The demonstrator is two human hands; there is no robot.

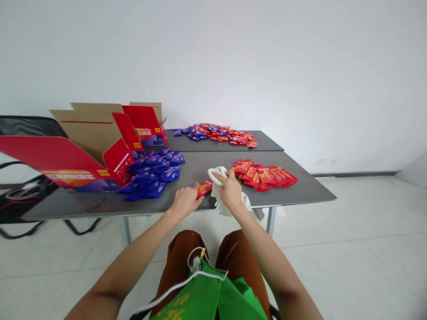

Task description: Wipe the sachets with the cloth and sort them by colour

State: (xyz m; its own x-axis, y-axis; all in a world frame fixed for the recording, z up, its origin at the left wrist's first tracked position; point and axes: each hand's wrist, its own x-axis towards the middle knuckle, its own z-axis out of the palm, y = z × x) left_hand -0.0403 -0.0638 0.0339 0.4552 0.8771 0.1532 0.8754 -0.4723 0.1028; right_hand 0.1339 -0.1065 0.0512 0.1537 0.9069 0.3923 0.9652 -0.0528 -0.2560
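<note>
My left hand point(185, 199) is closed on the left end of a red sachet point(204, 189) near the table's front edge. In my right hand point(230, 189) is a bunched white cloth point(218, 174), its lower part hanging below the hand and over the edge. The cloth lies against the sachet's right end; whether it touches the sachet firmly I cannot tell. Just right of my right hand, a spread of red sachets point(263, 175) lies on the table. To the left of my left hand sits a heap of blue-purple sachets point(153, 173).
Open red cardboard boxes point(80, 175) stand at the left, with another red box point(147, 129) behind. A mixed pile of red and blue sachets point(220, 134) lies at the back of the dark table point(300, 191). A black bag point(30, 195) is at the far left.
</note>
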